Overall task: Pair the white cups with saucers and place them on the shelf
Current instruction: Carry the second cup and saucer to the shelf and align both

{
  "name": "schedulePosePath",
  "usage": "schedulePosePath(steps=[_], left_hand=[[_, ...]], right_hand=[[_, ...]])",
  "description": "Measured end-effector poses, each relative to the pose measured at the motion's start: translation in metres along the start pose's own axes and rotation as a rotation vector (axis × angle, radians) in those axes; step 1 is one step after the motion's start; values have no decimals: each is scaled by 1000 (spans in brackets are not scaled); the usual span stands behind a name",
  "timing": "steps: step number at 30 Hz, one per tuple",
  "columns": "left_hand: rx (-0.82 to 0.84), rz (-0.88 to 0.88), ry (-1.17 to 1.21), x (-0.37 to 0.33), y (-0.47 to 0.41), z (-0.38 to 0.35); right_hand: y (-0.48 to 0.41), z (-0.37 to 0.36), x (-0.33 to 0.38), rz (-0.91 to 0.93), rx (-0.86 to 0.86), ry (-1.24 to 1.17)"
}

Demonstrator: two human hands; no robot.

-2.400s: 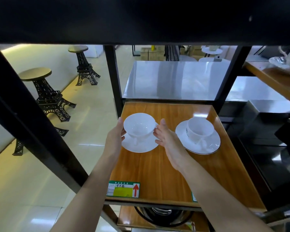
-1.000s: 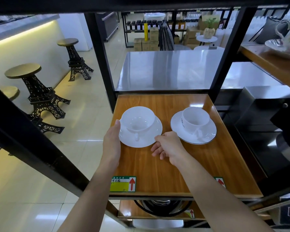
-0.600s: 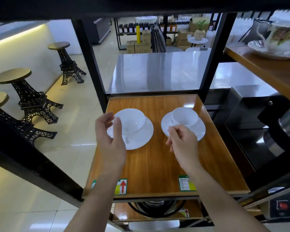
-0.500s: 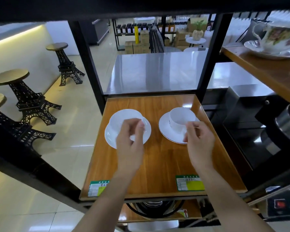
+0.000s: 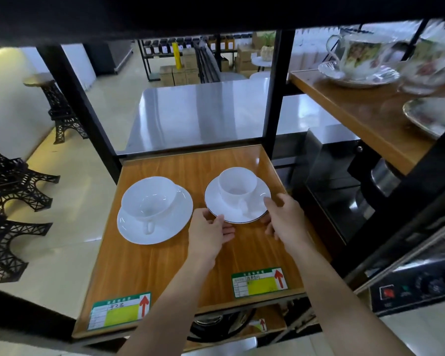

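Two white cup-and-saucer pairs stand on the wooden shelf (image 5: 165, 265). At the left, a wide cup (image 5: 149, 199) sits on its plain saucer (image 5: 165, 227), handle towards me, with no hand on it. At the right, a taller cup (image 5: 238, 186) sits on a dark-rimmed saucer (image 5: 257, 209). My left hand (image 5: 211, 232) pinches that saucer's near-left rim, thumb on top and fingers under. My right hand (image 5: 283, 217) holds its near-right rim the same way.
Black frame posts (image 5: 275, 98) flank the shelf and a dark board hangs low overhead. Flowered cups and saucers (image 5: 357, 57) sit on the higher shelf at the right. Behind is a steel table (image 5: 203, 111); tower-shaped stools (image 5: 10, 188) stand at the left.
My left hand came off the left cup and saucer and moved right. My right hand moved to the right saucer, and both hands now hold its rim.
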State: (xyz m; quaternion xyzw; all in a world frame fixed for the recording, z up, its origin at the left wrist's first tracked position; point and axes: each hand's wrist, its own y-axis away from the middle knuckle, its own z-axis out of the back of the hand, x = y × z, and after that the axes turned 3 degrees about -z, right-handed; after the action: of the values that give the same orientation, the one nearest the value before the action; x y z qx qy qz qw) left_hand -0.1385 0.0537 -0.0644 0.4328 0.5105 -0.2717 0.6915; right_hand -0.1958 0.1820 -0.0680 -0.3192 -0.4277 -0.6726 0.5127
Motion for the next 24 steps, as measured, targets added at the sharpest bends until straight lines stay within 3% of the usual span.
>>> schedulePosePath(steps=[17,24], left_hand=[[-86,-77,21,9,-3,-7],[-122,-139,-94,12,-3,-12]], right_hand=[[-1,-2,-7,31,-105,-36],[-2,0,-7,29,-129,-63]])
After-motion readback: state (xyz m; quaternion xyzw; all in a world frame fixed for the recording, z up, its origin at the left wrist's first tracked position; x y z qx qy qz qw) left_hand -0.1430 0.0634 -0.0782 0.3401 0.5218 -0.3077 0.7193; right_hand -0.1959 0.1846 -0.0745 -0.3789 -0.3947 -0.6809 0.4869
